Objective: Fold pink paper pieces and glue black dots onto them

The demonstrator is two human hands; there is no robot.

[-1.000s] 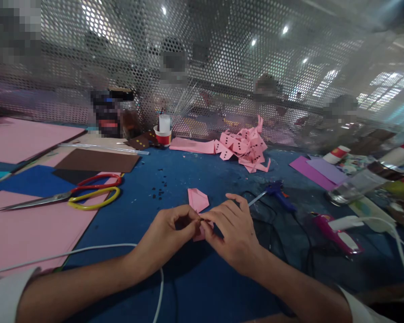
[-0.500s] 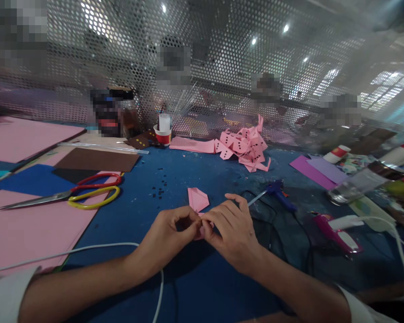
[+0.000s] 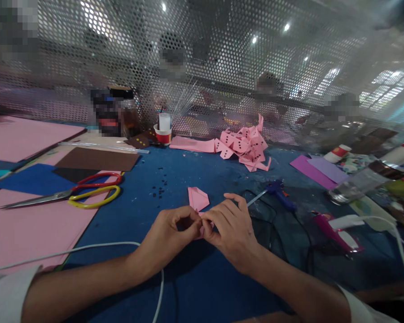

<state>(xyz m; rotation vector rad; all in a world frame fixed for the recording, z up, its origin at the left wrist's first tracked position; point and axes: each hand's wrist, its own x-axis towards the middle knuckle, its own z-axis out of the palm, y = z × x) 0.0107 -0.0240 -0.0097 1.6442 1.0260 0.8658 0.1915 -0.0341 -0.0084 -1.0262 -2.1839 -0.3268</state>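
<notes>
Close together at the middle of the table, my left hand (image 3: 166, 240) and my right hand (image 3: 231, 233) meet at their fingertips. Both are closed in a pinch on a small folded piece of pink paper (image 3: 198, 199). Its pointed upper part shows beyond the fingers, and a bit more pink shows below them; the pinched spot itself is hidden. The right little finger sticks up, apart from the others. Just to the left of the paper, several tiny black pieces (image 3: 160, 190) lie scattered on the blue tabletop (image 3: 134, 224).
Scissors (image 3: 97, 190) with red and yellow handles lie left on pink sheets (image 3: 37, 224). A blue glue gun (image 3: 281, 195) with its cable is on the right, near a magenta device (image 3: 340, 233). Behind are a pile of dotted pink paper shapes (image 3: 244, 146) and a paper cup (image 3: 163, 134).
</notes>
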